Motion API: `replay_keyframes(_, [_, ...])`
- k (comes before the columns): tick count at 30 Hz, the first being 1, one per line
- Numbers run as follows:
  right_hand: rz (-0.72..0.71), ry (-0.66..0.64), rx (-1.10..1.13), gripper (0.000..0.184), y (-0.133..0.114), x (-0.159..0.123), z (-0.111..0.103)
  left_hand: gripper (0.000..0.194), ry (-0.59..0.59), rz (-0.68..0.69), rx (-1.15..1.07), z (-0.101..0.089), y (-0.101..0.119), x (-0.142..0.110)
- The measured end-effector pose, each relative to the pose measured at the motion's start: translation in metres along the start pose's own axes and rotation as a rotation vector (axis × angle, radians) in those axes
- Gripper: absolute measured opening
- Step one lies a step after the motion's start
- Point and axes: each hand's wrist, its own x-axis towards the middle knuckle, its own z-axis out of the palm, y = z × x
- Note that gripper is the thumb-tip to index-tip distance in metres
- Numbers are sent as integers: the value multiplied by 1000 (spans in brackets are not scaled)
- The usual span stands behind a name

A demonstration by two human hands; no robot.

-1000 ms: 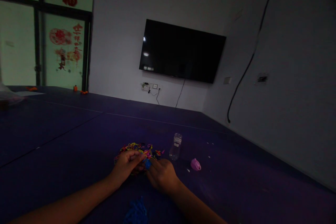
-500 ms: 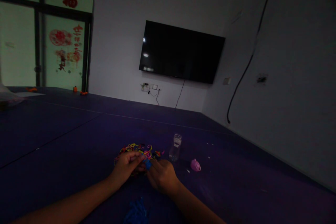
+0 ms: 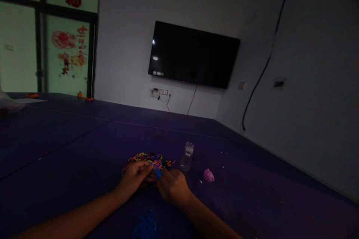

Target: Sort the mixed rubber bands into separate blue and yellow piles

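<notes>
My left hand (image 3: 134, 176) is closed in a pinch, thumb against fingers, on the end of some small blue looped bands (image 3: 158, 174). My right hand (image 3: 174, 187) curls in from the other side, its fingers closed around the same blue bunch. Both hands are close together over a pile of multicoloured looped bands (image 3: 142, 155), partly hidden behind them. Nearer to me, a heap of blue bands (image 3: 145, 226) lies on the purple tabletop. The dim light hides their exact kind.
Right of the pile stands a clear bottle (image 3: 186, 158) without a lid. A pink lid with a loop (image 3: 208, 175) lies beyond it, among white scraps. Orange objects (image 3: 80, 95) and a plastic bag (image 3: 9, 104) sit at the far left. A television (image 3: 193, 55) hangs on the wall.
Both hands keep nearly the same place and grip on the blue bands. The view has shifted very slightly.
</notes>
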Motion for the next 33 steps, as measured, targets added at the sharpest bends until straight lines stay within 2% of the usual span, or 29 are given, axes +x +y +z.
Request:
replay_keyframes(9, [-17,-23,9,22,1,-1,1,34,3,21,18,-3,-10,5])
replay_keyframes(21, [-46,11,79,22,2,1,-1,23,49,52,124,-4,-8,3])
replay_keyframes(33, [-40,-57,87,23,2,-2,4,12,125,200,266,-5,-3,3])
